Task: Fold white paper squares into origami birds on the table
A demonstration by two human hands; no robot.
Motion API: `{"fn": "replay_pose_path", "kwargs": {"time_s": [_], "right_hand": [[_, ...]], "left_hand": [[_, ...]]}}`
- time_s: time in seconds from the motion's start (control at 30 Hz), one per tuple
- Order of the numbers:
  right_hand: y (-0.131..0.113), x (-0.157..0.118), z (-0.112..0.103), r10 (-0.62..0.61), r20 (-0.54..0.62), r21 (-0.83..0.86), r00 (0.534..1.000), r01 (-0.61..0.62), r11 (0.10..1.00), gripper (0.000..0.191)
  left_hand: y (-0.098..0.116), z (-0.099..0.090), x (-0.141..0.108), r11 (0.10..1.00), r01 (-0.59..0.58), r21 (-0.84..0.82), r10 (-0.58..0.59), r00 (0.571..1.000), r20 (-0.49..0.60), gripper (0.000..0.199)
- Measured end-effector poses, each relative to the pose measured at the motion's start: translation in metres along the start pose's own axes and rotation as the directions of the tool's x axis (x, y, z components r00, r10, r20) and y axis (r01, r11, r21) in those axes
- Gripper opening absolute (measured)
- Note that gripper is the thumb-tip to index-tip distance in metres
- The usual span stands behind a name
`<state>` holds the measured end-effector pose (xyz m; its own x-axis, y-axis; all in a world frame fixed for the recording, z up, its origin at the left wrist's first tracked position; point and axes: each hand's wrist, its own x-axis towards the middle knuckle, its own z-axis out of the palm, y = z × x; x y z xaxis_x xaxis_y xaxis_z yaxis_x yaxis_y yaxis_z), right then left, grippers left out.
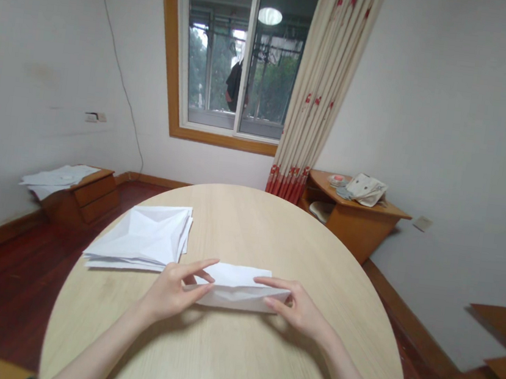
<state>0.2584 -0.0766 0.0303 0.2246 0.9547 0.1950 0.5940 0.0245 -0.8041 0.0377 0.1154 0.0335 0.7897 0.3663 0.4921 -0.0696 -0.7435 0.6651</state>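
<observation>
A folded sheet of white paper [240, 295] stands slightly raised above the middle of the round table, with a crease running across it. My left hand [183, 285] pinches its left end, thumb in front and fingers at the upper edge. At the right end, my right hand [291, 305] grips the paper in the same way. Left of the folded sheet lies a stack of creased white papers [146, 235], close to my left wrist.
The round wooden table [241, 212] fills the foreground. Behind it are a window, a curtain [314, 99] and a corner desk [360, 218] with a cloth bag. A small cabinet [95, 195] bearing papers stands at the left wall.
</observation>
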Motion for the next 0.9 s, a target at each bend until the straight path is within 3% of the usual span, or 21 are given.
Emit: {"fn": "replay_pose_path", "kwargs": {"time_s": [0.23, 0.47, 0.6, 0.73, 0.8, 0.9], "right_hand": [[0.005, 0.003, 0.003, 0.003, -0.146, -0.021, 0.989, -0.006, 1.0, 0.048], [0.01, 0.006, 0.009, -0.199, -0.29, -0.186, 0.936, 0.149, 0.971, 0.035], [0.011, 0.006, 0.015, -0.385, -0.313, -0.401, 0.868, 0.247, 0.882, 0.027], [0.009, 0.007, 0.022, -0.511, -0.293, -0.564, 0.808, 0.285, 0.775, 0.029], [0.007, 0.008, 0.026, -0.54, -0.266, -0.628, 0.799, 0.281, 0.726, 0.031], [0.006, 0.008, 0.033, -0.527, -0.225, -0.702, 0.82, 0.239, 0.671, 0.035]], "left_hand": [[-0.008, 0.004, 0.001, 0.993, -0.073, 0.094, 0.086, 0.986, -0.14, 0.035], [-0.013, 0.008, 0.003, 0.903, -0.281, 0.324, 0.343, 0.927, -0.153, 0.034], [-0.008, 0.008, 0.006, 0.81, -0.317, 0.494, 0.431, 0.892, -0.135, 0.031], [-0.007, 0.011, 0.005, 0.765, -0.318, 0.56, 0.441, 0.892, -0.096, 0.031], [-0.008, 0.014, 0.004, 0.754, -0.311, 0.579, 0.426, 0.902, -0.07, 0.03], [-0.011, 0.018, 0.002, 0.754, -0.292, 0.588, 0.383, 0.923, -0.032, 0.03]]}}
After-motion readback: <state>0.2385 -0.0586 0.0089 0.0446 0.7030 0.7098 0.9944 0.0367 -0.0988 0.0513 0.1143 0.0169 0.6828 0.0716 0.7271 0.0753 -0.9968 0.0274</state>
